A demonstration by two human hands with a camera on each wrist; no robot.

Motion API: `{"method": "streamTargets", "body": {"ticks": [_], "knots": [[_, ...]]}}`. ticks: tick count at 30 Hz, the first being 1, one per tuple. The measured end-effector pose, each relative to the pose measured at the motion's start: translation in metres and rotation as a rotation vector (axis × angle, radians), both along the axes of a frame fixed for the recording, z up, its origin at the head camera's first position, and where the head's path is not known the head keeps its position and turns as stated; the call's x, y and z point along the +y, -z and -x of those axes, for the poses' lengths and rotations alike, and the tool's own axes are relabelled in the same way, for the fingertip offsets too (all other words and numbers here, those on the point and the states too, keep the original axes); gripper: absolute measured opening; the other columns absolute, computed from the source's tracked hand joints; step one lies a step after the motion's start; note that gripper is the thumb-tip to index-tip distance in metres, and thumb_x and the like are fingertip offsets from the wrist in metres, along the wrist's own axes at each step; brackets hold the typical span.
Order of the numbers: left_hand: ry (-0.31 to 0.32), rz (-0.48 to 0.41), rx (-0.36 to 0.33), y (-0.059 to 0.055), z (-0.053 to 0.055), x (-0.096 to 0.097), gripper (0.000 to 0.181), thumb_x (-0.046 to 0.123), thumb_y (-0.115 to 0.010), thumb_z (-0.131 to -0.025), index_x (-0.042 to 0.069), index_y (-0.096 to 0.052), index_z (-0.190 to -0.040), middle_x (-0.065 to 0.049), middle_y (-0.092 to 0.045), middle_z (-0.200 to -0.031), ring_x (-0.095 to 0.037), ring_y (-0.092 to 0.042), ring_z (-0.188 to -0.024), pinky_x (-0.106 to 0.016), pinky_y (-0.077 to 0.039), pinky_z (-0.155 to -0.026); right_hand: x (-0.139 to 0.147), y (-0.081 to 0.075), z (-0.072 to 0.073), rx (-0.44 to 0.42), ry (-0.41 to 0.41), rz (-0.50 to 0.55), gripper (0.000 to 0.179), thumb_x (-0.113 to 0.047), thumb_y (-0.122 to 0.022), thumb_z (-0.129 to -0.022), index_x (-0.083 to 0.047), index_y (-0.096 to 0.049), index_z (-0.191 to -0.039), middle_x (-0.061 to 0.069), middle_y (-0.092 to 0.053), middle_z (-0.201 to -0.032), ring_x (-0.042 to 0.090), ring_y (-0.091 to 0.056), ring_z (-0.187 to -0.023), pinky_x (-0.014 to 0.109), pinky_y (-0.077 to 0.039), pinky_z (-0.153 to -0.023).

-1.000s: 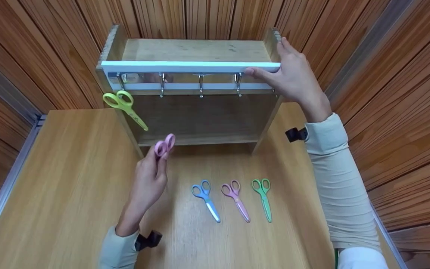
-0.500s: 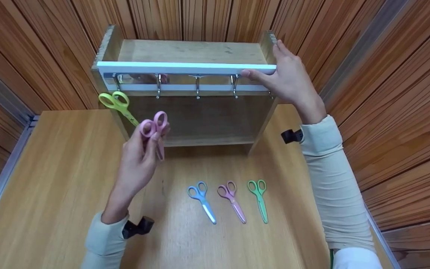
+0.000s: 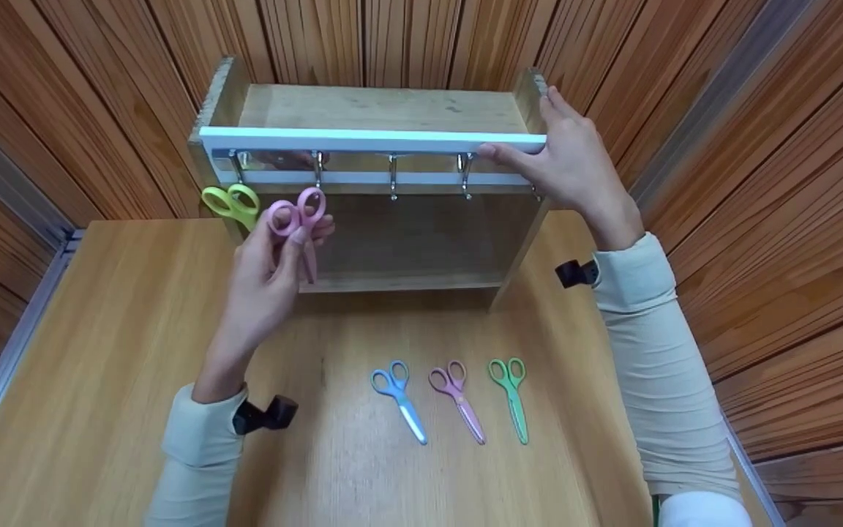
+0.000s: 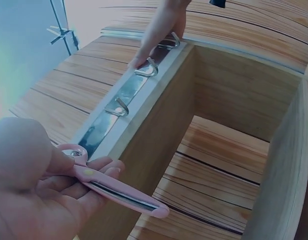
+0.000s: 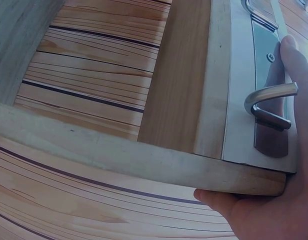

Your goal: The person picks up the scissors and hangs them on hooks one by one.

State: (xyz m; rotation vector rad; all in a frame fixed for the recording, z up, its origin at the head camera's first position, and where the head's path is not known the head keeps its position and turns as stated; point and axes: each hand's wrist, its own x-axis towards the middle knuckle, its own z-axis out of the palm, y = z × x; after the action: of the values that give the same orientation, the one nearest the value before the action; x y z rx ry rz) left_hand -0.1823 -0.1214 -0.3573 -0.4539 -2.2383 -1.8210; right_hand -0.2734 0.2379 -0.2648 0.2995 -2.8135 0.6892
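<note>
Pink scissors [image 3: 309,260] are being pinched by the left hand [image 3: 260,271], loops toward twelve o'clock, long axis pointing to six. The second hook from the left [image 3: 318,165] is standing just beyond the loops, near one. Yellow scissors [image 3: 245,212] are hanging close at ten; open room is stretching toward three, below the white rail [image 3: 392,138]. Farther off, at two, the right hand [image 3: 579,157] is gripping the rail's end.

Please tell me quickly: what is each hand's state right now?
Left hand: closed, holding pink scissors.
Right hand: gripping the wooden shelf at right, thumb on the white rail.
</note>
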Motion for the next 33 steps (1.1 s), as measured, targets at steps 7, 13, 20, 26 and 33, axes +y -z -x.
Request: {"method": "streamTargets", "body": {"ticks": [7,13,20,26,33], "knots": [[0.018,-0.028,-0.041,0.003,0.006,-0.001,0.035,0.012,-0.046,-0.112,0.002,-0.050,-0.145,-0.013,-0.070,-0.137,-0.017,-0.069,-0.129,-0.024,-0.051,-0.113,-0.002,0.000,0.000,-0.013,0.004,-0.003,0.125,-0.088,-0.060,-0.082,-0.005,-0.021,-0.167,0.016,-0.012,-0.177,0.041,-0.018,-0.163,0.055,-0.022,-0.133],[0.056,-0.065,-0.068,0.006,0.014,0.001,0.036,0.013,-0.047,-0.112,0.005,-0.048,-0.147,-0.014,-0.068,-0.141,-0.017,-0.068,-0.130,-0.026,-0.052,-0.113,-0.001,-0.001,-0.001,-0.016,0.013,-0.007,0.124,-0.088,-0.060,-0.082,-0.007,-0.020,-0.167,0.014,-0.012,-0.177,0.042,-0.017,-0.164,0.056,-0.020,-0.133],[0.023,-0.036,-0.065,0.013,0.022,0.002,0.036,0.015,-0.047,-0.112,0.004,-0.049,-0.145,-0.011,-0.068,-0.142,-0.016,-0.066,-0.134,-0.030,-0.049,-0.116,0.001,-0.001,-0.003,-0.016,0.014,-0.009,0.123,-0.087,-0.060,-0.083,-0.007,-0.020,-0.167,0.014,-0.012,-0.177,0.042,-0.019,-0.163,0.056,-0.021,-0.133],[-0.010,0.010,-0.080,0.017,0.023,0.001,0.035,0.017,-0.047,-0.112,0.004,-0.049,-0.144,-0.010,-0.068,-0.143,-0.018,-0.063,-0.138,-0.038,-0.044,-0.123,0.000,0.001,-0.003,-0.015,0.007,-0.005,0.124,-0.088,-0.060,-0.083,-0.006,-0.020,-0.167,0.015,-0.012,-0.177,0.043,-0.020,-0.163,0.057,-0.020,-0.133],[-0.047,0.018,-0.066,0.025,0.021,0.002,0.037,0.014,-0.051,-0.111,0.003,-0.049,-0.146,-0.015,-0.064,-0.144,-0.025,-0.064,-0.135,-0.041,-0.050,-0.118,0.001,0.000,-0.001,-0.007,0.005,-0.003,0.125,-0.089,-0.059,-0.082,-0.005,-0.020,-0.166,0.015,-0.012,-0.177,0.043,-0.018,-0.163,0.056,-0.014,-0.135]]}}
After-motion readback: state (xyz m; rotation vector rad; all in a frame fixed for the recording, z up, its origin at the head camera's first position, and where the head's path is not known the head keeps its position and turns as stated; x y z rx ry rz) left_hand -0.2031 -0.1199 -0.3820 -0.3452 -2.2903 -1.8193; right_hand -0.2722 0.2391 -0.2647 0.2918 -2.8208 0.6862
